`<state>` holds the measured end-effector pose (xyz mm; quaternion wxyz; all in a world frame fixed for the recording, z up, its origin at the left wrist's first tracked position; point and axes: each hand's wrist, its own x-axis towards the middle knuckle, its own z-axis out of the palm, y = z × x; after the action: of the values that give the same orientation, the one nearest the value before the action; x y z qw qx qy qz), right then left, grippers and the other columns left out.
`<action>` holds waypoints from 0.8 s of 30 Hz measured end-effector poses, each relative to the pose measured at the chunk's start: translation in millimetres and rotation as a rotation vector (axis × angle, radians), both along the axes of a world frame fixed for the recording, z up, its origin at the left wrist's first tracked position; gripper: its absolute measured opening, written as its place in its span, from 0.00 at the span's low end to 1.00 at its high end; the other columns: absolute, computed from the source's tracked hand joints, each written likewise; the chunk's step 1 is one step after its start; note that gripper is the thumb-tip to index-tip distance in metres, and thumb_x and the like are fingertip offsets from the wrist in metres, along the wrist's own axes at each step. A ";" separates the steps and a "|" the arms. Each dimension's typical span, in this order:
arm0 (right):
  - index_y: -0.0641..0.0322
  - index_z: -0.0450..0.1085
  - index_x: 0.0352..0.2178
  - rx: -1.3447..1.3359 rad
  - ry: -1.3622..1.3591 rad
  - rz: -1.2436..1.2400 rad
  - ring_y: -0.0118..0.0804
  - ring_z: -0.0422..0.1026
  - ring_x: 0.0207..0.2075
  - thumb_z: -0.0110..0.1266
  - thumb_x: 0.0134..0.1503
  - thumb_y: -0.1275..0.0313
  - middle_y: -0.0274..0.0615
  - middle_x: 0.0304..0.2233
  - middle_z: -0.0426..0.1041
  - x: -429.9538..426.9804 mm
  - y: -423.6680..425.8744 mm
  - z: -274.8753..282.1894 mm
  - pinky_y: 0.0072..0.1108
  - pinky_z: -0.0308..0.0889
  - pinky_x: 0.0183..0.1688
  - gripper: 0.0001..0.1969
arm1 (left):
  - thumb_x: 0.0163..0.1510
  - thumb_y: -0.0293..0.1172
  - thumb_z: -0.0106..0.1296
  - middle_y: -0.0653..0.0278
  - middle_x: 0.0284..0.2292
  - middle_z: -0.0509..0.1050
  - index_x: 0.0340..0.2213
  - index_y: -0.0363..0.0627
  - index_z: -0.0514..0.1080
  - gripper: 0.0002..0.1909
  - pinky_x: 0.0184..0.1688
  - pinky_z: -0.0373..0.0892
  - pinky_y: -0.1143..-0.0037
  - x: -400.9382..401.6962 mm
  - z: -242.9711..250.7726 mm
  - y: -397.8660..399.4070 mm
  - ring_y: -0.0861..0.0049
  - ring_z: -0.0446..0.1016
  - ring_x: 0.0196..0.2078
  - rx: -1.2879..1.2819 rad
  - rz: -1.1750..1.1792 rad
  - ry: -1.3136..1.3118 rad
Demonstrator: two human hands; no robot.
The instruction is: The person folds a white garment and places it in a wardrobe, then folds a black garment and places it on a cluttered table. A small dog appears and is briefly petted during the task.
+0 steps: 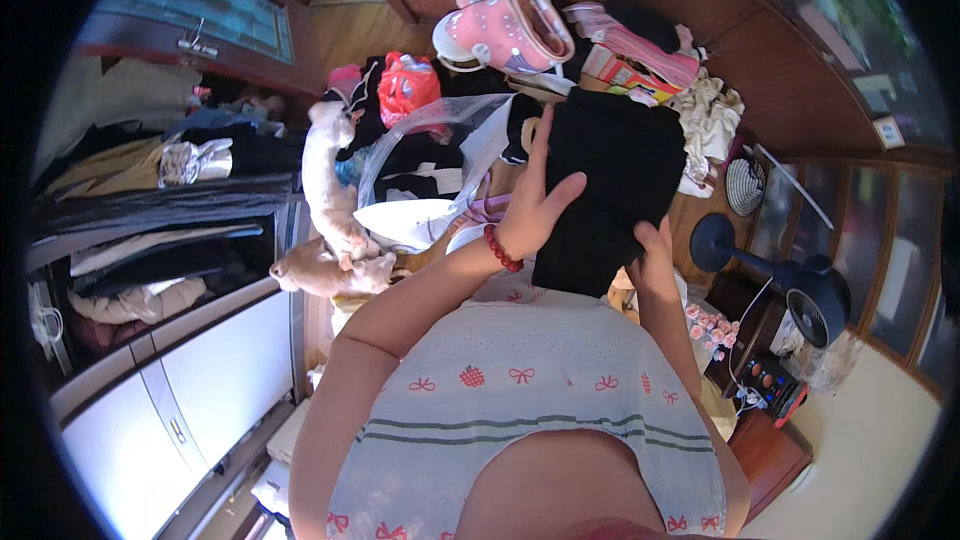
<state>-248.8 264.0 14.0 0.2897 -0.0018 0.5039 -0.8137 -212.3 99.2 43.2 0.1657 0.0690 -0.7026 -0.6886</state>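
A folded black cloth garment (611, 180) is held up in front of my chest. My left hand (536, 199) grips its left side, thumb across the front and fingers along the edge. On the opposite edge, low down, my right hand (652, 251) holds it with the thumb on the near face. The fingers behind the cloth are partly hidden. Left of the garment lies an open clear plastic bag (390, 131) with dark and white clothes in and around it. A red bead bracelet (502, 247) circles my left wrist.
Two light-coloured cats (330, 180) are on the left, beside shelves of folded clothes (112, 172). A red plastic bag (409, 90) and a pink rolled mat (510, 30) lie ahead. Crumpled cream cloth (709, 120) is at right, near a dark standing fan (814, 304) and pink artificial flowers (712, 330).
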 end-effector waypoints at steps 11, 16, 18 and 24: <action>0.64 0.57 0.43 0.145 -0.682 0.267 0.37 0.62 0.42 0.51 0.41 0.59 0.42 0.40 0.63 9.2 -69.8 -53.5 0.25 0.58 0.45 0.29 | 0.49 0.36 0.35 0.52 0.33 0.66 0.32 0.35 0.67 0.16 0.41 0.57 0.68 63.6 -103.2 -65.9 0.59 0.61 0.36 -0.687 0.161 -0.373; 0.62 0.64 0.35 0.344 -0.720 0.488 0.33 0.69 0.32 0.48 0.44 0.59 0.40 0.31 0.69 -2.4 -123.0 -112.1 0.21 0.65 0.37 0.20 | 0.46 0.37 0.41 0.52 0.30 0.68 0.32 0.37 0.65 0.15 0.39 0.60 0.67 115.1 -108.2 -103.5 0.60 0.65 0.37 -0.572 -0.183 -0.828; 0.63 0.65 0.34 0.421 -0.636 0.583 0.33 0.69 0.32 0.49 0.44 0.59 0.40 0.31 0.70 -10.0 -151.2 -130.1 0.22 0.65 0.37 0.19 | 0.45 0.37 0.42 0.52 0.30 0.68 0.32 0.38 0.65 0.15 0.37 0.62 0.67 147.7 -120.5 -107.3 0.60 0.66 0.36 -0.695 -0.287 -0.852; 0.61 0.65 0.35 0.735 -0.800 0.894 0.33 0.68 0.36 0.48 0.44 0.56 0.41 0.32 0.70 -44.9 -237.1 -264.4 0.23 0.63 0.41 0.21 | 0.45 0.37 0.41 0.52 0.30 0.68 0.34 0.40 0.64 0.15 0.38 0.62 0.68 238.4 -147.3 -122.5 0.60 0.66 0.36 -0.523 -0.269 -1.074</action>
<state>-293.7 26.9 -250.4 0.7415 0.1888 0.5518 -0.3317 26.1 -23.3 -104.1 -0.2885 0.2741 -0.8363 -0.3773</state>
